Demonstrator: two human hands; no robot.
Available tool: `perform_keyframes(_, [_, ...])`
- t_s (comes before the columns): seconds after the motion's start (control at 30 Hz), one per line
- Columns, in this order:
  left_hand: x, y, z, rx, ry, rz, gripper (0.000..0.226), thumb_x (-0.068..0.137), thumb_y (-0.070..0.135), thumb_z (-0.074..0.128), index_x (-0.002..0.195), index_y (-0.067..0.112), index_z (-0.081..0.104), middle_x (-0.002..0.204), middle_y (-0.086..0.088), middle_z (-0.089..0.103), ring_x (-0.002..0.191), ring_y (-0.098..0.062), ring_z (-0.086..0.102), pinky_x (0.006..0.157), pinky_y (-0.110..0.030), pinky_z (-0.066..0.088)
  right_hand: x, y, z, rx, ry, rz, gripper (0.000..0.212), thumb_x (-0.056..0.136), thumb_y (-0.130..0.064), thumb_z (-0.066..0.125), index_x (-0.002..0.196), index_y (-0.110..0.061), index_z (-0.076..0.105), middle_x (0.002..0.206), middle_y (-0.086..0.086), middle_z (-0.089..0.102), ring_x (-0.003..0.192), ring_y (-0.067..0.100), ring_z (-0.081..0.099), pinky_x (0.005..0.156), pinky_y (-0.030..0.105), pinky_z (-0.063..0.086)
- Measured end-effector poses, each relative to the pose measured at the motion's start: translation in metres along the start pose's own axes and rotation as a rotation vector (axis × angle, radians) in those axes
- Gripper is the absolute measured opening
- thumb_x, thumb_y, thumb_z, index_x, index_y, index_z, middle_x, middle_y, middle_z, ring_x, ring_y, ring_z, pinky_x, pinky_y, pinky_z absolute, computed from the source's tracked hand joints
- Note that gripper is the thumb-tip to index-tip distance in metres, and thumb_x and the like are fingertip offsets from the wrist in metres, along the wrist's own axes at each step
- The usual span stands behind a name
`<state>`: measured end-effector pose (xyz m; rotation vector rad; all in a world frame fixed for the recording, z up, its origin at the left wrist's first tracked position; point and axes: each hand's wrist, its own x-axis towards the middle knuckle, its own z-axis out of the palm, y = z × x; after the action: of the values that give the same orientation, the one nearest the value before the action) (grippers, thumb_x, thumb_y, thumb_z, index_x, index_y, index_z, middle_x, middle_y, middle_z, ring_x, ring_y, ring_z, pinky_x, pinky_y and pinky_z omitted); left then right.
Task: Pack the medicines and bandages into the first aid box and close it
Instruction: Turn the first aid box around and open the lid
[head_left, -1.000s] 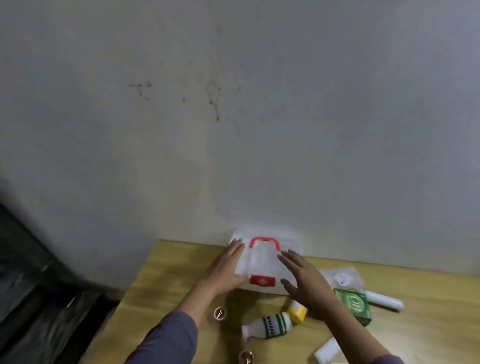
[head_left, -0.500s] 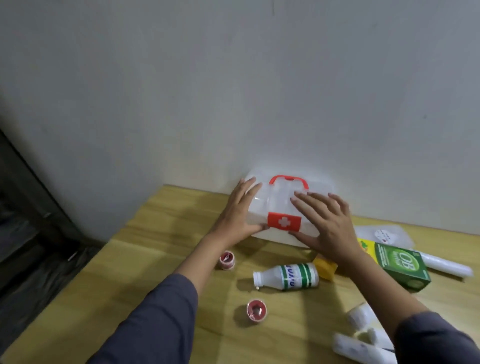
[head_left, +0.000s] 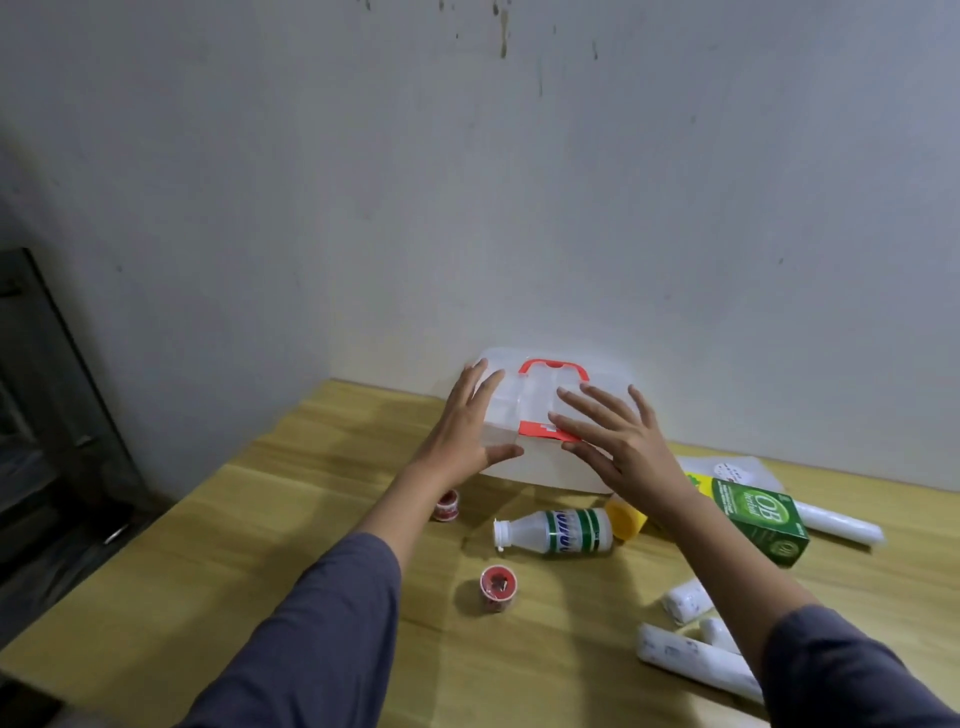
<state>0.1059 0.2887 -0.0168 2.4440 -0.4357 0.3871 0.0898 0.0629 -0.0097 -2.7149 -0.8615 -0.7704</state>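
A translucent white first aid box (head_left: 535, 405) with a red handle and red latch stands shut against the wall at the back of the wooden table (head_left: 260, 530). My left hand (head_left: 462, 431) lies flat on its left front, fingers spread. My right hand (head_left: 613, 447) rests on its right front, covering part of the latch. In front lie a white bottle with green stripes (head_left: 558, 531), a yellow cap (head_left: 626, 517), two small red tape rolls (head_left: 497, 586) (head_left: 447, 505), a green box (head_left: 758, 519) and several white bandage rolls (head_left: 691, 657).
A long white tube (head_left: 836, 526) and a flat white packet (head_left: 727, 470) lie behind the green box near the wall. The table's left edge drops to a dark floor and a dark frame (head_left: 47, 415).
The view has tilted slightly. My right hand has slid a little further over the red latch; my left hand stays on the box's left side.
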Motion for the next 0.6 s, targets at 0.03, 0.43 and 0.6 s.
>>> perform_keyframes(0.03, [-0.001,0.0,0.001,-0.015,0.005,-0.012,0.1,0.08,0.043,0.075,0.155,0.021,0.012,0.166,0.001,-0.003,0.153,-0.017,-0.007,0.121,-0.04,0.014,0.001,-0.001,0.0,0.036,0.012,0.02,0.058,0.091,-0.06,0.012,0.13,-0.037,0.049,0.145,-0.008,0.044,0.139,0.016,0.032,0.116,0.05,0.006])
perform_keyframes(0.43, [-0.005,0.007,0.009,-0.401,0.14,-0.166,0.126,0.065,0.03,0.09,0.155,0.018,0.002,0.157,0.002,0.019,0.139,-0.012,0.026,0.107,-0.027,0.033,0.015,-0.005,-0.004,0.291,0.174,0.159,0.047,0.087,-0.052,0.029,0.119,-0.034,0.059,0.127,-0.018,0.056,0.125,0.0,0.039,0.115,0.044,0.008])
perform_keyframes(0.6, [-0.003,0.0,0.013,-0.448,0.093,-0.254,0.133,0.054,0.036,0.094,0.155,0.023,0.009,0.155,-0.002,0.033,0.143,-0.022,0.032,0.111,-0.041,0.039,0.027,-0.003,-0.023,0.397,0.232,0.168,0.042,0.087,-0.051,0.034,0.118,-0.038,0.059,0.118,-0.021,0.058,0.119,-0.003,0.045,0.109,0.041,0.019])
